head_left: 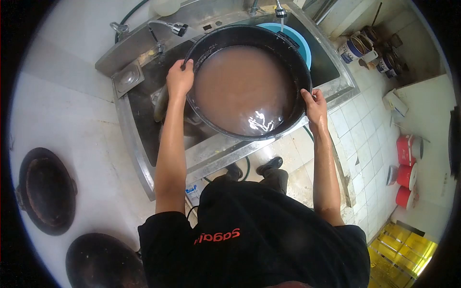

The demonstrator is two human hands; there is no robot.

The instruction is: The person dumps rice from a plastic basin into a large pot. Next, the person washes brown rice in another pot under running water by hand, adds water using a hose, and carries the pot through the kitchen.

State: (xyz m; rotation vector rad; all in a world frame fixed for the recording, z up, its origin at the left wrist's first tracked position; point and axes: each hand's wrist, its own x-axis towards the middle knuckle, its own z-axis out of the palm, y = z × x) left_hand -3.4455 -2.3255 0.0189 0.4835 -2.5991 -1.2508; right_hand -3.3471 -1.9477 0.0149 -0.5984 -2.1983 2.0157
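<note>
A large round black tub [192, 98] full of murky brownish water [240, 86] is held over the steel sink [211, 156]. On its left side, my left hand [180, 79] is closed round the rim. My right hand [315, 106] grips the rim on the opposite side, thumb on top and fingers underneath. Behind the tub, partly covered by it, a light blue basin [303, 47] sits in the right part of the sink. A faucet [281, 10] runs water down toward that basin. What lies under the tub is hidden.
Another faucet with a flexible neck [178, 29] bends over the left basin. Two dark pans [48, 191] are at the lower left. Paint-style buckets [354, 49] and red containers [406, 175] stand to the right. A green hose [248, 168] runs near my feet.
</note>
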